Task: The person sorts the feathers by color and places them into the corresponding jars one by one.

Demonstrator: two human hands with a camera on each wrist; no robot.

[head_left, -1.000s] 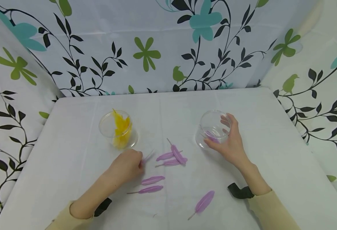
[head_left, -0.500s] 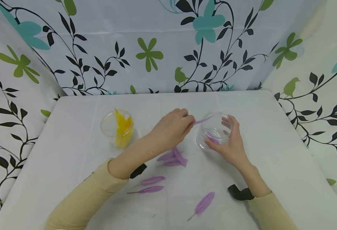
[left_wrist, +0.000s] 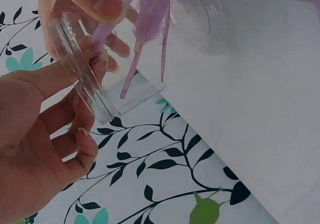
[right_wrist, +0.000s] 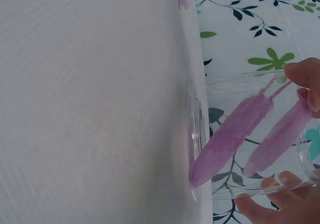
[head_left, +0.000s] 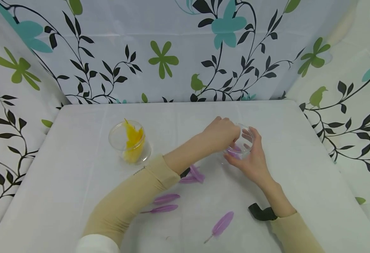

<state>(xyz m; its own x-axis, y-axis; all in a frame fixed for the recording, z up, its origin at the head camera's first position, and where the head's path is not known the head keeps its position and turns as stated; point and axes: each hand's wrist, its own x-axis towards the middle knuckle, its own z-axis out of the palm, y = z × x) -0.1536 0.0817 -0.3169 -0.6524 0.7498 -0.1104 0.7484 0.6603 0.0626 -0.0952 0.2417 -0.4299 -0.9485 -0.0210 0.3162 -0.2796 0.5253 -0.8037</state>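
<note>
My right hand (head_left: 252, 158) grips a clear plastic cup (head_left: 246, 149), thumb in front and fingers round the far side. My left hand (head_left: 221, 133) reaches over the cup's rim with its fingertips inside, pinching a purple feather (right_wrist: 282, 139). Other purple feathers (right_wrist: 227, 141) lean in the cup, their quills pointing up toward the rim. In the left wrist view, the left hand's fingers (left_wrist: 50, 81) cross the rim (left_wrist: 80, 68) of the cup, while the right thumb (left_wrist: 107, 6) lies along its outside. The cup's base appears to rest on the table.
A second clear cup (head_left: 117, 140) with yellow feathers (head_left: 134, 142) stands at the back left. Purple feathers lie on the white table: a crossed pile (head_left: 197, 174) partly behind the left sleeve, two (head_left: 164, 208) near the front, and one (head_left: 223, 223) front right. Patterned cloth (head_left: 182, 52) hangs behind.
My left hand has carried the purple feather from beside the yellow-feather cup to the right and lowered it into the right-hand cup. The right hand has kept its grip in place.
</note>
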